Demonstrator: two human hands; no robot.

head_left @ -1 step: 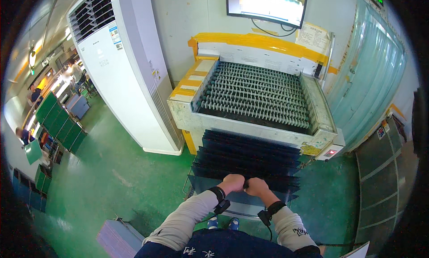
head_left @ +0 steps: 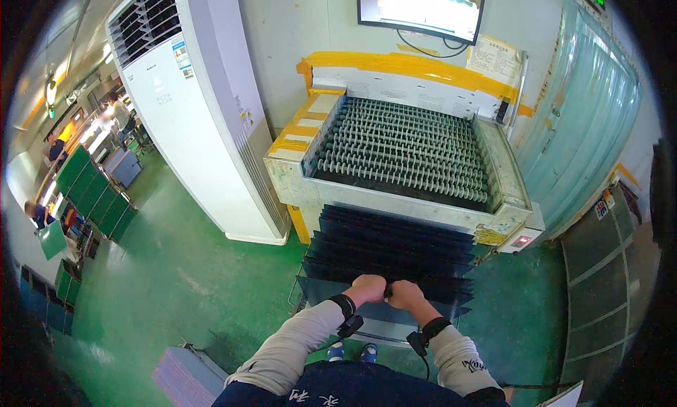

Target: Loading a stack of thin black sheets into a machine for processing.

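Observation:
My left hand (head_left: 369, 288) and my right hand (head_left: 405, 294) almost meet in front of me, both closed. A small dark thing (head_left: 388, 292) shows between them, too little of it to name. Whatever is inside my fingers is hidden. Both hands are over the near edge of a row of dark blue, thin panels (head_left: 395, 248) standing upright in a rack. Whether my hands touch the nearest panel (head_left: 324, 291) I cannot tell. Each wrist wears a black strap with a small box and cable.
Behind the panels stands a machine with rows of roller discs (head_left: 402, 150). A tall white air conditioner (head_left: 197, 125) is at its left, a screen (head_left: 423, 9) above. Purple-grey boards (head_left: 187, 375) lean low left; a large grey rack (head_left: 599, 287) stands right. People work far left.

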